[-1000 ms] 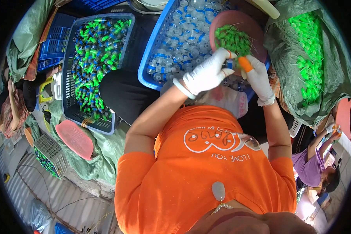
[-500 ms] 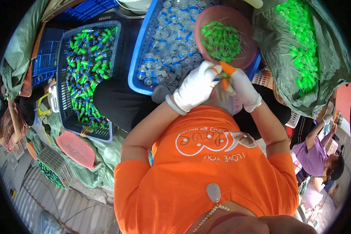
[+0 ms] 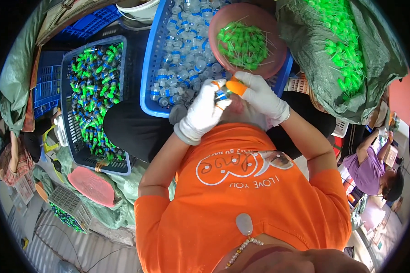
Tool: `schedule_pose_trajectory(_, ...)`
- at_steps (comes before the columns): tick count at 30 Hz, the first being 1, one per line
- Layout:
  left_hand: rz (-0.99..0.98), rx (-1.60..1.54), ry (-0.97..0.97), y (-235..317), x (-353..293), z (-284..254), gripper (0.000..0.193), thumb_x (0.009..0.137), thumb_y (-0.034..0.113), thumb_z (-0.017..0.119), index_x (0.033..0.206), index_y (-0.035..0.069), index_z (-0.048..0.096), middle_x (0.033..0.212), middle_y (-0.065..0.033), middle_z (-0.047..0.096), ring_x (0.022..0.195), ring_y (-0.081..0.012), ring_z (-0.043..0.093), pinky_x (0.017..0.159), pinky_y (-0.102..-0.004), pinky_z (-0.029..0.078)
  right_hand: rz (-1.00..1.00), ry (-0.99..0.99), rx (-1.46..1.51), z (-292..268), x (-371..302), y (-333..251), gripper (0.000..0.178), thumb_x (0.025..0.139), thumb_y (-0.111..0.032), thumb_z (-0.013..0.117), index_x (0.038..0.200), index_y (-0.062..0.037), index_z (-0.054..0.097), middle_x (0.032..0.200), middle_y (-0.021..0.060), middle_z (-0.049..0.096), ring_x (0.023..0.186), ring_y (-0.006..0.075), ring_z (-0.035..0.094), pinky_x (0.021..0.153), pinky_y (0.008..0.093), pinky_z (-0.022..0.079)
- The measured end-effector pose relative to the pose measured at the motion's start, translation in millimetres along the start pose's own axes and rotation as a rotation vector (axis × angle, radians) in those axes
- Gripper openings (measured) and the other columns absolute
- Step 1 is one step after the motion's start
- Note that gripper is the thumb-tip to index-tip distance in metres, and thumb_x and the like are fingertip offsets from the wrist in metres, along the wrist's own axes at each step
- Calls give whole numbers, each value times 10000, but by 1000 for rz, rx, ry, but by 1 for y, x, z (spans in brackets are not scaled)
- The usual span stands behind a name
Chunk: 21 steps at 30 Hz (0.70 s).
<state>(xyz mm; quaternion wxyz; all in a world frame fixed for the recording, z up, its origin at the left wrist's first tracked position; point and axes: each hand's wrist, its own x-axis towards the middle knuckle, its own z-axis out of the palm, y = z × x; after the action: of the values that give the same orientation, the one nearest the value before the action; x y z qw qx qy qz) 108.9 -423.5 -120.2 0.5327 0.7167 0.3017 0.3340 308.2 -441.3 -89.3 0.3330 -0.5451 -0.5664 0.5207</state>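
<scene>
My left hand point(image 3: 200, 113), in a white glove with orange bands at the fingertips, is closed round a small clear bottle with a blue band point(image 3: 221, 95). Close against it, my right hand point(image 3: 263, 96) is also gloved in white, with orange covers on its fingers. Those fingers are pinched together at the bottle's top end; what they grip there is hidden. Just beyond both hands sits a pink bowl point(image 3: 219, 48) of green caps with thin clear stems point(image 3: 243, 45). A blue basket point(image 3: 146, 86) beside it holds many clear bottles with blue bands point(image 3: 182, 50).
At left stands a dark blue crate point(image 3: 68, 113) full of dark bottles with green caps point(image 3: 95, 91). A grey-green sack point(image 3: 300, 50) at the far right holds more green stemmed caps point(image 3: 344, 50). A pink basket point(image 3: 93, 186) lies lower left. Other people sit at both sides.
Both hands have shifted a little left and down in the picture, along with a slight turn of the view. The blue-banded bottle shows more plainly between them now.
</scene>
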Motion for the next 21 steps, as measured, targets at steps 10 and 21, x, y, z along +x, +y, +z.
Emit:
schedule_pose_trajectory(10,-41,1129,628,-20,-3,-125,385,799,67,701,1160,18,575,1033,-162,593,972,-324,556,883,-413,439,37,401,-962,-77,56,45,243,873,-140,573,1102,-68,608,1018,195,650,912,359,642,766,438,503)
schedule_pose_trajectory(21,-189,805,-114,-120,64,-12,415,735,17,663,1140,39,574,1046,-181,611,964,-399,580,856,-460,480,214,221,-1109,-68,72,59,343,808,-185,578,1138,-92,573,994,183,666,899,389,642,759,488,504)
